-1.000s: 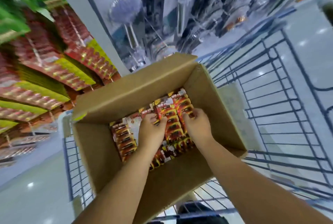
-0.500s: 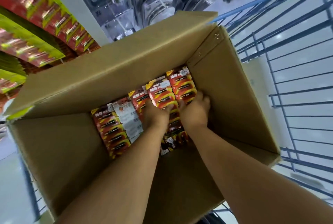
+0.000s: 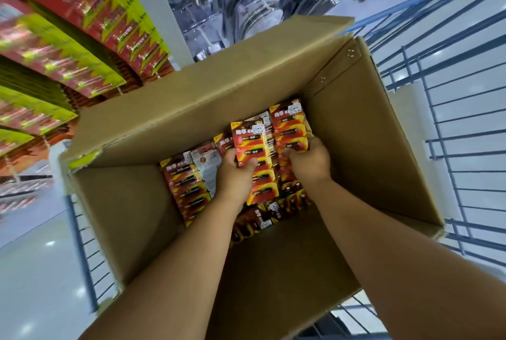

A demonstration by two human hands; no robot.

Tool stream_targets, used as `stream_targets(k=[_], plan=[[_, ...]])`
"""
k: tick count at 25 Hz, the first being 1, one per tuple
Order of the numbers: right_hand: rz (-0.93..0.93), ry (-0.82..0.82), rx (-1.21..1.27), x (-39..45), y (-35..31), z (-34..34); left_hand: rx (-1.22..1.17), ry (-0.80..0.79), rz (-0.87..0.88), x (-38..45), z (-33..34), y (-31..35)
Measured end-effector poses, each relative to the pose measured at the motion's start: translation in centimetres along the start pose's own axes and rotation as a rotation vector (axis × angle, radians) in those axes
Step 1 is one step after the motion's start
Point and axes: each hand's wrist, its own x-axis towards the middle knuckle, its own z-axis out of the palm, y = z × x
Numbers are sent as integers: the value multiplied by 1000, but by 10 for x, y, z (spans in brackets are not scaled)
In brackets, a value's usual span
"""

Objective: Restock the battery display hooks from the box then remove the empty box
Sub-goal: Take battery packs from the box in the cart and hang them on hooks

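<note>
Both hands reaching deep into the open cardboard box [image 3: 356,148]. Left hand [image 3: 235,175] gripping a red-and-yellow strip of battery packs [image 3: 253,159], thumb curling over its front face, strip lifting above the layer beneath. Right hand [image 3: 310,160] curling round the lower edge of a second strip [image 3: 290,129] just beside the first. Remaining battery packs [image 3: 189,189] lying flat on the box floor. Showing white price stickers on the top cards (print too small to read fully). Displaying "AAA" on the yellow headers of the hanging packs [image 3: 120,19] at upper left. Sitting inside a blue wire cart [image 3: 438,131].
</note>
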Motion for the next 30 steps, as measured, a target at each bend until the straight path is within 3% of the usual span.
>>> stream_targets(k=[3,11,25,30], plan=[[41,-206,234,-25,-10,-24,-89,-19,4,-31,-21,6],[-192,-446,498,-154,-48,-89,-266,-66,162,-161,-107,54],[-709,-647,567,-405,-257,-83,-592,330,696,-348,-351,147],[-855,-681,562,-481,-329,-65,-634,377,857,-386,-422,182]])
